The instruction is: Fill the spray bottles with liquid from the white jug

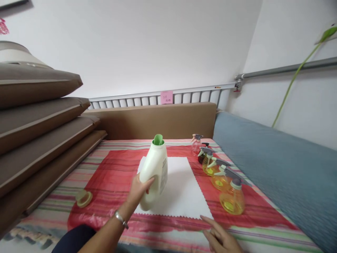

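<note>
A white detergent bottle [156, 165] with a green pouring spout stands nearly upright, tilted slightly, over a white zigzag-edged cloth [184, 186]. My left hand [140, 188] grips the bottle by its handle side. Whether its base touches the cloth I cannot tell. No cap covers the spout; a pale round cap [84, 199] lies far to the left. My right hand [219, 235] is near the cloth's front right corner, index finger stretched out, holding nothing. Closest to it is a spray bottle [232, 200] with yellow-orange liquid.
Several more spray bottles [209, 163] line the right side of the red sheet [116, 172], which covers a striped cloth. Brown cushions [39, 140] are stacked at the left. A blue padded panel [273, 158] borders the right; a brown backrest [158, 119] and radiator stand behind.
</note>
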`<state>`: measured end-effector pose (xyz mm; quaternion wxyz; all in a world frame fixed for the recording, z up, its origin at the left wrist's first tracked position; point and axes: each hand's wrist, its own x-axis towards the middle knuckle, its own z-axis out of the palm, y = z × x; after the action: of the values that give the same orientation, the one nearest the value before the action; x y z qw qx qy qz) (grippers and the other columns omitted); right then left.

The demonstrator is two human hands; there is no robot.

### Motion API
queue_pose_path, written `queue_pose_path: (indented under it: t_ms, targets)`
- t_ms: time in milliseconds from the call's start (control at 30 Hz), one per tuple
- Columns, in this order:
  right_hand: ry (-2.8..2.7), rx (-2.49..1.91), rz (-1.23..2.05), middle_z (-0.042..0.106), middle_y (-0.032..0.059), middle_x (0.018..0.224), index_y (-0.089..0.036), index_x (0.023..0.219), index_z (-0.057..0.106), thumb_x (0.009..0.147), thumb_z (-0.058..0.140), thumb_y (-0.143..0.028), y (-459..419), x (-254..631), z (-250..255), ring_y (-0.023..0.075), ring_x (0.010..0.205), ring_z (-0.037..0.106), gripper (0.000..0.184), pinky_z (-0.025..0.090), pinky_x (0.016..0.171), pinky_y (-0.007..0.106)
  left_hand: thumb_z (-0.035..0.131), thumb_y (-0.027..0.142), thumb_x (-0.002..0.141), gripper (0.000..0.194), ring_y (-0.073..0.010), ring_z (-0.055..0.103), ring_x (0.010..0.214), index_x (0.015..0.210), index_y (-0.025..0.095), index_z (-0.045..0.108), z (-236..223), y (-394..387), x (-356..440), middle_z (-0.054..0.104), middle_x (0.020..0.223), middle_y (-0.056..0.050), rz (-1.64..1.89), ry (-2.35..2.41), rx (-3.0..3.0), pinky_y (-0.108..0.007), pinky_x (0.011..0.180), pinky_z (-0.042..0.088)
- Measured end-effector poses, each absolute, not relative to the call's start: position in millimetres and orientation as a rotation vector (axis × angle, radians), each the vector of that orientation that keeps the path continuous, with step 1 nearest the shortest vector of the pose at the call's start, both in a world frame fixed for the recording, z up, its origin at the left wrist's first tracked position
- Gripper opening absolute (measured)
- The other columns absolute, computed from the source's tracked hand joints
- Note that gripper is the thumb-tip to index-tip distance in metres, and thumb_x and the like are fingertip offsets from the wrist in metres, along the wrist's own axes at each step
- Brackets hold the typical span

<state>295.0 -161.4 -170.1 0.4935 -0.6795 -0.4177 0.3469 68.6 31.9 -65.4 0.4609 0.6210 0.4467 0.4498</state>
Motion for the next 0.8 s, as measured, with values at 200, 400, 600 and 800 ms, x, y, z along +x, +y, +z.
queue_pose_path:
  t_ms: [200, 400, 600, 800]
  targets:
    - [-1.407, -1.599, 0.535, 0.045, -0.0056, 0.056, -0.016, 0.115, 0.063, 0.083, 0.049, -0.046, -96, 265, -55, 0.0148, 0.053, 0.047, 0.047, 0.036, 0.053, 0.026, 0.071, 0.041, 0.058, 0.029, -0.0128, 0.044, 0.031, 0.052, 0.020, 0.051, -103, 22, 25, 0.049, 0.035, 0.003, 1.054, 1.162, 1.529, -0.025, 0.037, 0.034]
    - [-1.584, -1.520, 0.251, 0.060, -0.0027, 0.063, -0.021, 0.117, 0.064, 0.081, 0.062, -0.040, -35, 215, 39, 0.0157, 0.060, 0.053, 0.041, 0.035, 0.060, 0.025, 0.069, 0.038, 0.061, 0.024, -0.0139, 0.047, 0.034, 0.057, 0.021, 0.052, -113, 18, 23, 0.051, 0.040, 0.004, 1.021, 1.159, 1.539, -0.026, 0.039, 0.035]
    - [-1.424, -1.547, 0.270, 0.060, -0.0049, 0.064, -0.024, 0.110, 0.066, 0.082, 0.060, -0.034, -50, 212, -10, 0.0119, 0.059, 0.056, 0.031, 0.042, 0.060, 0.021, 0.065, 0.040, 0.060, 0.022, -0.0197, 0.054, 0.040, 0.055, 0.022, 0.053, -110, 39, 6, 0.055, 0.039, 0.002, 0.963, 1.137, 1.669, -0.029, 0.045, 0.041]
    - [-0.782, -1.802, 0.076, 0.067, 0.0078, 0.077, -0.008, 0.110, 0.060, 0.079, 0.050, -0.050, -129, 312, -119, 0.0233, 0.071, 0.065, 0.053, 0.052, 0.065, 0.032, 0.072, 0.051, 0.056, 0.037, -0.0305, 0.068, 0.070, 0.074, 0.019, 0.065, -104, 64, -12, 0.075, 0.072, -0.006, 0.937, 1.134, 1.851, -0.035, 0.062, 0.053]
